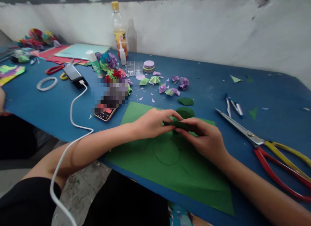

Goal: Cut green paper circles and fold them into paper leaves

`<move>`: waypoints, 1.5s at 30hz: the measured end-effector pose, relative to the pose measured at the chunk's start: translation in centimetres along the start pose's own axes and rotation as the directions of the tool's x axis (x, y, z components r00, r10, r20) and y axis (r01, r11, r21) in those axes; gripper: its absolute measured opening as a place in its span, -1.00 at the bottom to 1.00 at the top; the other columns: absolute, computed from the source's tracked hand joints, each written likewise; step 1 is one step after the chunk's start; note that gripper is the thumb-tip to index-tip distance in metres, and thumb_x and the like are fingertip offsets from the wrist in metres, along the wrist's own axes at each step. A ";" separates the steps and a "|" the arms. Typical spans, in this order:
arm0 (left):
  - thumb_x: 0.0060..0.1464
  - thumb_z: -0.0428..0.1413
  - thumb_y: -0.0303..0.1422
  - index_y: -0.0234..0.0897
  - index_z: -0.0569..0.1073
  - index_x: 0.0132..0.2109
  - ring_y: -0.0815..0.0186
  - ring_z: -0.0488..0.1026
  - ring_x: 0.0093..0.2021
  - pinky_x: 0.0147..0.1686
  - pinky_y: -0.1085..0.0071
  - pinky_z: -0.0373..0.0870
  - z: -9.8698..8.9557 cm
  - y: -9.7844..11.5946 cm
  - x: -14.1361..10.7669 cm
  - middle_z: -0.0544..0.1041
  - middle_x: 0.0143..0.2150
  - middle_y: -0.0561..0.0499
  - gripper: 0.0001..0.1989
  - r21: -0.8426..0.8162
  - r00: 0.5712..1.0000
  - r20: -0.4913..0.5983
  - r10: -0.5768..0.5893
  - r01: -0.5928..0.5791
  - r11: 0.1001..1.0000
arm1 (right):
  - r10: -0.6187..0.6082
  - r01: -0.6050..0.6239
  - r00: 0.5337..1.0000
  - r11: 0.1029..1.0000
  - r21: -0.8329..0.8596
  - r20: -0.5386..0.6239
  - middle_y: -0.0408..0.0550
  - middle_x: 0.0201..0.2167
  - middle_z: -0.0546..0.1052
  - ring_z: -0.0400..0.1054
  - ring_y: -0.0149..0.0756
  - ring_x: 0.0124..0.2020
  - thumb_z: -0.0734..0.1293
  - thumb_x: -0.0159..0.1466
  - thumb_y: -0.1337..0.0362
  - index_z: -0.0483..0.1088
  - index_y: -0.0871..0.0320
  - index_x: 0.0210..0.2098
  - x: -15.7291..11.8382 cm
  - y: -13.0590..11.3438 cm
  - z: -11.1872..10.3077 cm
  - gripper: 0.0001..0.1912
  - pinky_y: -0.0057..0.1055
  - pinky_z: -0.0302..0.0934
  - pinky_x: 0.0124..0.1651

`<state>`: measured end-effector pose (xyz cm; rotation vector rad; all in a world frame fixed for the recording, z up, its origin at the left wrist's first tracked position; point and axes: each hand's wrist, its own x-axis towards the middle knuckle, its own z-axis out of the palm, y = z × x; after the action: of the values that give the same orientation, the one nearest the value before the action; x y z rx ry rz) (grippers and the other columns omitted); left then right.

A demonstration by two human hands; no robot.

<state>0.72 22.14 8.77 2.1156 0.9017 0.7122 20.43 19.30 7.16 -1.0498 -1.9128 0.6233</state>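
Note:
Between my two hands is a small dark green piece of paper [178, 124], seen nearly edge-on. My left hand [157, 122] pinches its left end, and the fingers of my right hand [206, 135] close on its right end. Under both hands lies a large green paper sheet [150, 174] with a circle outline drawn or cut on it. Just beyond my fingertips rest a dark green paper disc [185, 112] and a folded dark green piece [185, 101]. Large scissors [250, 135] with red and yellow handles lie to the right of my right hand.
A phone [105, 112] lies left of the sheet, and a white cable [72, 112] crosses by my left arm. Behind are crumpled purple paper pieces [184, 83], a glue stick [94, 64], a bottle [119, 34] and a compass [234, 106]. A wall closes off the table's back.

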 end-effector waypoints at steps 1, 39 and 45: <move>0.05 0.15 -0.46 -0.28 0.43 -0.05 0.34 0.54 -0.29 -0.23 0.46 0.37 0.0 0.0 0.0 0.61 -0.33 0.03 -0.72 0.013 1.000 0.010 0.003 -0.003 1.000 | -0.001 0.001 1.000 1.000 -0.014 -0.001 -0.10 -0.38 0.59 0.52 -0.23 -0.41 0.38 0.18 0.18 0.45 0.05 -0.26 0.0 0.1 0.0 -0.86 -0.28 0.48 -0.31; -0.08 0.21 -0.42 -0.38 0.48 -0.23 0.47 0.42 -0.45 -0.41 0.51 0.32 0.9 -0.6 0.0 0.52 -0.41 0.05 -0.79 -0.515 0.983 0.018 -0.182 0.165 0.841 | -0.004 0.022 0.991 0.991 0.132 -0.131 -0.05 -0.13 0.45 0.44 -0.34 -0.26 0.34 0.18 0.40 0.32 0.04 0.01 -0.5 -0.7 1.2 -0.60 -0.34 0.42 -0.18; -0.10 0.24 -0.37 -0.35 0.38 -0.38 0.51 0.36 -0.55 -0.50 0.57 0.32 1.4 0.0 0.2 0.45 -0.56 0.15 -0.81 -0.634 0.916 -0.103 -0.388 0.240 0.735 | 0.230 -0.201 0.967 0.955 0.218 -0.113 -0.10 -0.33 0.51 0.47 -0.29 -0.30 0.45 0.08 0.29 0.34 0.11 -0.04 -0.2 -0.8 1.3 -0.55 -0.37 0.43 -0.28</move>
<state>1.81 21.75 7.97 1.2768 0.9606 0.9284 19.07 18.72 7.02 -1.1453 -1.5897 0.8318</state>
